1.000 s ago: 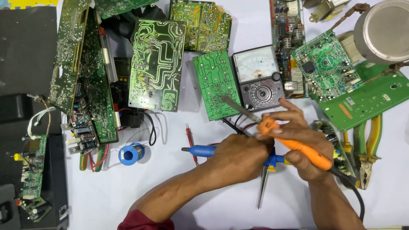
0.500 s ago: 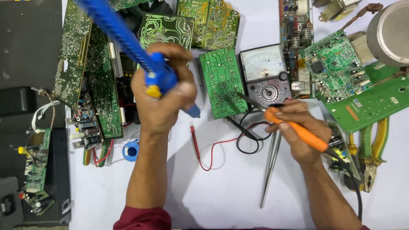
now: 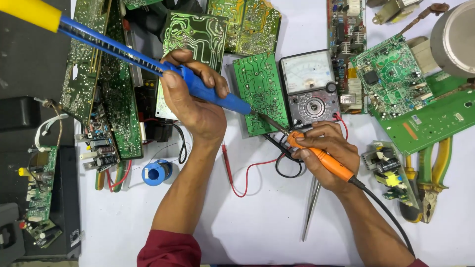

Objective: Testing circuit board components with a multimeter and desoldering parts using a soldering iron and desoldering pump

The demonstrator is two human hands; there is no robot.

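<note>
Soldering iron [image 3: 324, 160] gripped in right hand [image 3: 329, 153], blue desoldering pump [image 3: 208, 91] fisted in left hand [image 3: 195, 101]: keep both tips steady over the green board [image 3: 260, 91] mid-table.

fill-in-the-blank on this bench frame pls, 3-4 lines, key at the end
1. The left hand grips a long blue plastic desoldering pump capped in ____ at its far end.
2. The right hand holds a soldering iron with an ____ handle.
3. Both tool tips meet at the lower right corner of the small green ____ board.
4. To the right of that board lies a grey analogue ____ with a dial.

Missing words: yellow; orange; circuit; multimeter
</note>
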